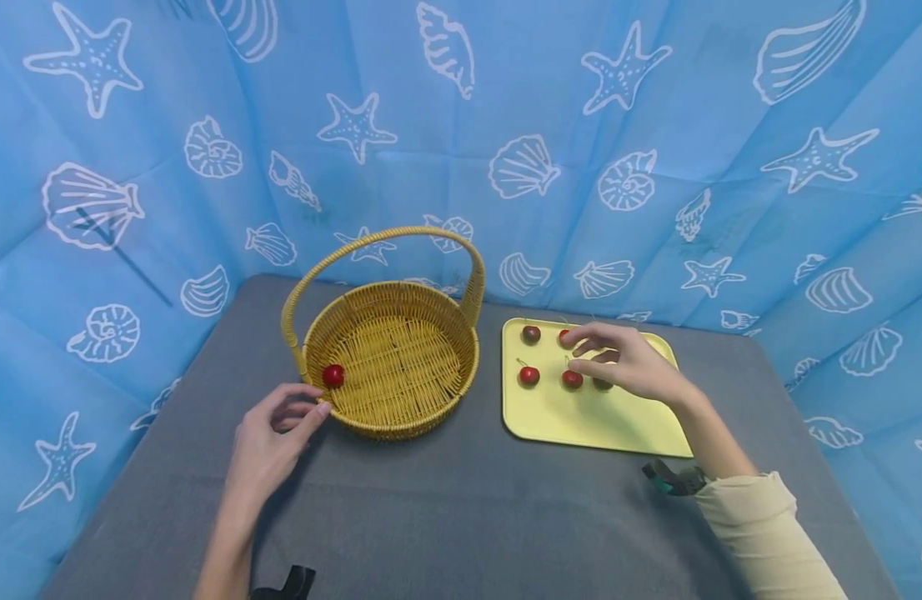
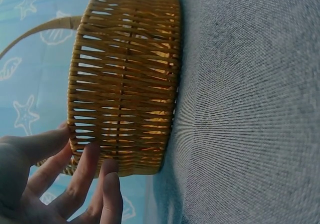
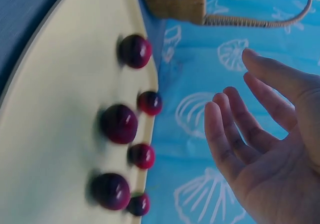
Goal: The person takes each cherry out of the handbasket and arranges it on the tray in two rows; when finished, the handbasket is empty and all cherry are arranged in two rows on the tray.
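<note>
My left hand holds the near left rim of a yellow woven basket. In the left wrist view the thumb and the fingertips meet at the basket's rim from opposite sides. One red cherry lies inside the basket, against its left wall. Over a yellow tray, my right hand hovers with relaxed, slightly bent fingers and nothing between them. Several cherries lie on the tray in two rows, among them a dark one and a red one. The right hand partly covers some of them.
A grey cloth covers the table. The basket's tall arched handle rises above its bowl. Behind and at both sides hangs a blue curtain with white shells and starfish. The tray stands right of the basket, near the table's back edge.
</note>
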Action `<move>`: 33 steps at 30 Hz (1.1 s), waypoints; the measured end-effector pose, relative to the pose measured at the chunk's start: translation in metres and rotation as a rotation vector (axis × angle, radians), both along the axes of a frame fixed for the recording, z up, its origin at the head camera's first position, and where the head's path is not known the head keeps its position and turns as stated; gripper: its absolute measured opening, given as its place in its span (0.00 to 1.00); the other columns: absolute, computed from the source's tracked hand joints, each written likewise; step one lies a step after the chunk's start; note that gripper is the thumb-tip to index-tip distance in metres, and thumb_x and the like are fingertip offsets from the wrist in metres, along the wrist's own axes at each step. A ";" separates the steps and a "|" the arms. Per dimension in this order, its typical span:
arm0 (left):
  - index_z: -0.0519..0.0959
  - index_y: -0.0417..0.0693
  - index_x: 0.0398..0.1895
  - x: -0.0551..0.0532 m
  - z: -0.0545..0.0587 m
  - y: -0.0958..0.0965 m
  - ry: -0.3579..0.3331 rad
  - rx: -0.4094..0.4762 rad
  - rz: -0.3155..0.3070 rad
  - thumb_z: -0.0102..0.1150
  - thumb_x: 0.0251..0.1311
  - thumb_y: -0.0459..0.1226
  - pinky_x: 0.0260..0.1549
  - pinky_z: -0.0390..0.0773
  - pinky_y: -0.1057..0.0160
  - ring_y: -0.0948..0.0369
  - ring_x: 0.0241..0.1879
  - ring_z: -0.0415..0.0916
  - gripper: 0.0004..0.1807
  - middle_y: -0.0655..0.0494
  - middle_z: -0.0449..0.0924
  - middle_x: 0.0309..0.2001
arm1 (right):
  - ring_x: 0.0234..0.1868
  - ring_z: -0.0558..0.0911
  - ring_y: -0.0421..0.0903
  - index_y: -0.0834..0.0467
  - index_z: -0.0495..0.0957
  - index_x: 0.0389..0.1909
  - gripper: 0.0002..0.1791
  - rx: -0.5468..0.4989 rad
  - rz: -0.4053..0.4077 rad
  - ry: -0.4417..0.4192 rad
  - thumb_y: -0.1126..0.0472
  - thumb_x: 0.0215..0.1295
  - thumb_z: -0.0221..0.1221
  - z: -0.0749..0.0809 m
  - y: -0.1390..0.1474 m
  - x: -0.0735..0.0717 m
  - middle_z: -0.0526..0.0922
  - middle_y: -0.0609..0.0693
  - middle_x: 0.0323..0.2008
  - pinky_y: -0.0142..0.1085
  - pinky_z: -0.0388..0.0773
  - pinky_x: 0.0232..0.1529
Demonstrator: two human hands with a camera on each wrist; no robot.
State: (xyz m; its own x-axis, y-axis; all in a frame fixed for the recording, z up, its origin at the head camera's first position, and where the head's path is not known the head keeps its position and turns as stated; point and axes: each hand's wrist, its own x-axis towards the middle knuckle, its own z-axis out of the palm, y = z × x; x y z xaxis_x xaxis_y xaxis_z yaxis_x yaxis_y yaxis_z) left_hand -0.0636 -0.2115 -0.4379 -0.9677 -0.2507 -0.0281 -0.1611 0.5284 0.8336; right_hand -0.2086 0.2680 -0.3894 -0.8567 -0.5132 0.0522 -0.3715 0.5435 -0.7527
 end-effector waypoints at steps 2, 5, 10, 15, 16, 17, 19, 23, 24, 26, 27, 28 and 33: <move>0.82 0.53 0.62 0.000 0.000 0.000 0.002 0.004 0.000 0.68 0.74 0.50 0.35 0.84 0.68 0.52 0.47 0.90 0.20 0.43 0.91 0.53 | 0.55 0.88 0.43 0.57 0.84 0.60 0.17 -0.016 0.016 0.001 0.64 0.72 0.70 0.001 -0.008 -0.001 0.87 0.54 0.57 0.35 0.87 0.54; 0.83 0.53 0.61 -0.001 0.000 0.001 0.018 0.011 -0.002 0.69 0.74 0.50 0.34 0.84 0.68 0.52 0.46 0.91 0.19 0.44 0.92 0.52 | 0.54 0.88 0.44 0.56 0.84 0.60 0.17 -0.036 0.043 0.007 0.64 0.72 0.70 0.004 -0.022 -0.002 0.87 0.53 0.57 0.35 0.86 0.54; 0.84 0.53 0.60 -0.001 0.000 0.000 0.049 0.017 -0.014 0.69 0.74 0.50 0.32 0.83 0.68 0.55 0.43 0.91 0.19 0.46 0.93 0.49 | 0.55 0.88 0.49 0.55 0.84 0.60 0.17 -0.083 0.104 0.003 0.64 0.73 0.69 0.010 -0.052 -0.004 0.88 0.53 0.58 0.40 0.87 0.59; 0.84 0.53 0.59 0.000 -0.001 0.000 0.052 0.017 -0.012 0.69 0.74 0.50 0.32 0.83 0.68 0.54 0.43 0.91 0.18 0.46 0.93 0.49 | 0.56 0.88 0.51 0.54 0.84 0.60 0.17 -0.101 0.179 -0.009 0.64 0.73 0.69 0.014 -0.084 -0.008 0.88 0.54 0.58 0.46 0.87 0.60; 0.84 0.53 0.59 0.000 -0.001 -0.001 0.050 0.015 -0.010 0.69 0.74 0.50 0.32 0.83 0.68 0.54 0.44 0.91 0.18 0.46 0.93 0.49 | 0.56 0.88 0.51 0.54 0.84 0.60 0.17 -0.107 0.197 -0.011 0.64 0.73 0.69 0.014 -0.091 -0.009 0.88 0.55 0.58 0.47 0.87 0.60; 0.84 0.53 0.59 0.000 -0.001 -0.001 0.048 0.014 -0.008 0.69 0.74 0.50 0.32 0.83 0.68 0.53 0.44 0.91 0.18 0.45 0.93 0.49 | 0.56 0.88 0.51 0.54 0.84 0.60 0.17 -0.109 0.214 -0.011 0.64 0.73 0.69 0.014 -0.097 -0.010 0.88 0.56 0.58 0.48 0.87 0.60; 0.84 0.54 0.59 0.000 -0.001 -0.001 0.038 0.015 -0.004 0.69 0.74 0.50 0.32 0.84 0.68 0.52 0.45 0.92 0.18 0.45 0.93 0.50 | 0.57 0.87 0.51 0.54 0.84 0.60 0.17 -0.113 0.244 -0.012 0.64 0.74 0.69 0.013 -0.109 -0.012 0.88 0.55 0.58 0.48 0.87 0.60; 0.84 0.54 0.60 0.000 -0.001 0.000 0.019 0.023 0.005 0.69 0.73 0.53 0.33 0.84 0.68 0.51 0.47 0.92 0.20 0.44 0.93 0.51 | 0.57 0.87 0.55 0.54 0.84 0.60 0.17 -0.120 0.301 -0.011 0.63 0.73 0.70 0.012 -0.132 -0.016 0.89 0.52 0.57 0.47 0.87 0.60; 0.84 0.53 0.60 0.000 -0.001 0.000 0.016 0.023 0.006 0.69 0.73 0.53 0.33 0.84 0.68 0.52 0.47 0.92 0.21 0.44 0.93 0.51 | 0.57 0.88 0.55 0.54 0.84 0.60 0.17 -0.124 0.314 -0.012 0.63 0.73 0.70 0.011 -0.137 -0.017 0.89 0.51 0.57 0.48 0.87 0.60; 0.83 0.53 0.60 -0.001 -0.001 0.000 0.012 0.022 0.007 0.69 0.73 0.53 0.33 0.84 0.68 0.52 0.46 0.92 0.21 0.44 0.93 0.51 | 0.57 0.88 0.55 0.55 0.85 0.59 0.16 -0.127 0.342 -0.002 0.63 0.73 0.70 0.011 -0.148 -0.020 0.90 0.51 0.56 0.50 0.88 0.59; 0.83 0.53 0.60 -0.001 -0.001 0.000 0.012 0.018 0.005 0.69 0.73 0.53 0.33 0.84 0.67 0.53 0.46 0.92 0.21 0.44 0.93 0.51 | 0.57 0.88 0.56 0.56 0.84 0.59 0.16 -0.130 0.357 0.003 0.63 0.73 0.70 0.011 -0.154 -0.022 0.90 0.52 0.56 0.50 0.88 0.59; 0.83 0.53 0.60 -0.001 -0.001 0.000 0.011 0.016 0.005 0.69 0.74 0.52 0.33 0.84 0.67 0.53 0.46 0.92 0.20 0.44 0.92 0.51 | 0.57 0.89 0.55 0.56 0.84 0.59 0.16 -0.131 0.368 0.002 0.63 0.73 0.70 0.011 -0.159 -0.024 0.90 0.52 0.56 0.50 0.88 0.59; 0.83 0.54 0.60 -0.001 -0.001 -0.001 0.000 0.015 0.006 0.69 0.74 0.51 0.34 0.85 0.67 0.53 0.46 0.91 0.18 0.44 0.92 0.52 | 0.56 0.89 0.52 0.58 0.84 0.59 0.16 -0.123 0.414 0.002 0.64 0.74 0.69 0.014 -0.185 -0.033 0.88 0.55 0.58 0.49 0.88 0.59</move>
